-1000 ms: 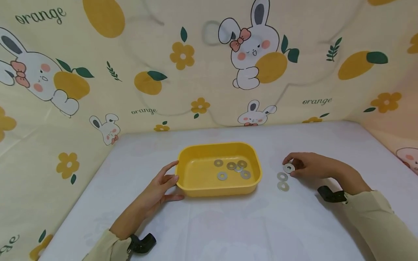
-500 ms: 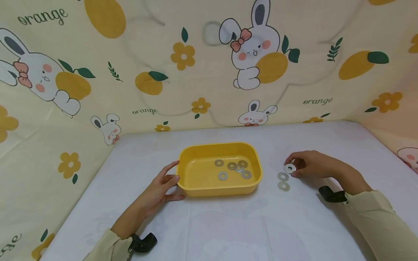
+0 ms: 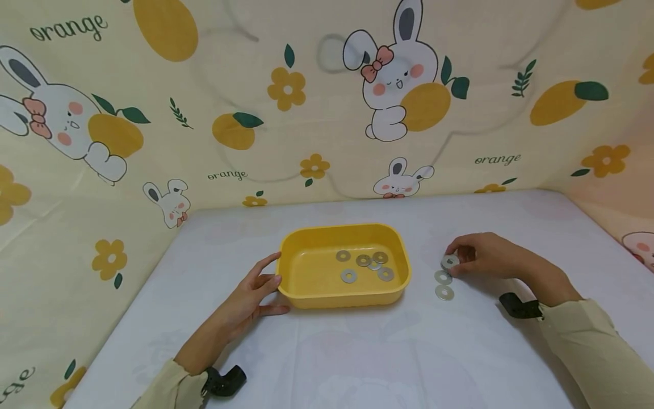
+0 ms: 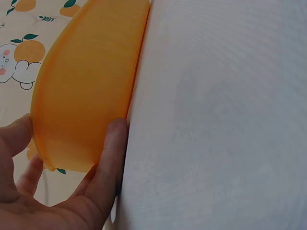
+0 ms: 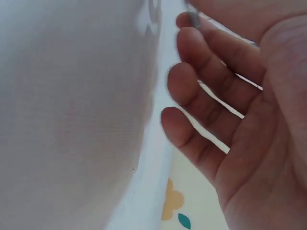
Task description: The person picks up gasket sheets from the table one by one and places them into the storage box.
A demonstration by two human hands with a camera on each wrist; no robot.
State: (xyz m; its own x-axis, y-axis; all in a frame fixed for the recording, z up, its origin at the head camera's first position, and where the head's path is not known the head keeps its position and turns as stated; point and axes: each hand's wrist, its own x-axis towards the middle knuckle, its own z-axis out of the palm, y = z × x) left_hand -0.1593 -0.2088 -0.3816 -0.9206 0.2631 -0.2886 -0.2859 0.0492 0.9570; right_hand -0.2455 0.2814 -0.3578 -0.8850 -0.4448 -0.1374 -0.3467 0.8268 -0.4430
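Observation:
A yellow plastic tray stands mid-table in the head view, with several flat metal washers lying toward its right side. My left hand holds the tray's left end; in the left wrist view its fingers reach along the tray wall and rim. Right of the tray, my right hand pinches one washer between thumb and fingertips. Just a grey sliver of that washer shows in the right wrist view. Nearer me, two more washers lie on the table in a short row.
A white cloth covers the table. Behind and at the sides rises a cream curtain printed with rabbits and oranges. A black wrist camera mount sits on the left wrist and another mount on the right.
The pinched washer has shifted slightly left and away from me with my right fingers, and its tilt has changed a little. My left hand and the tray stay put.

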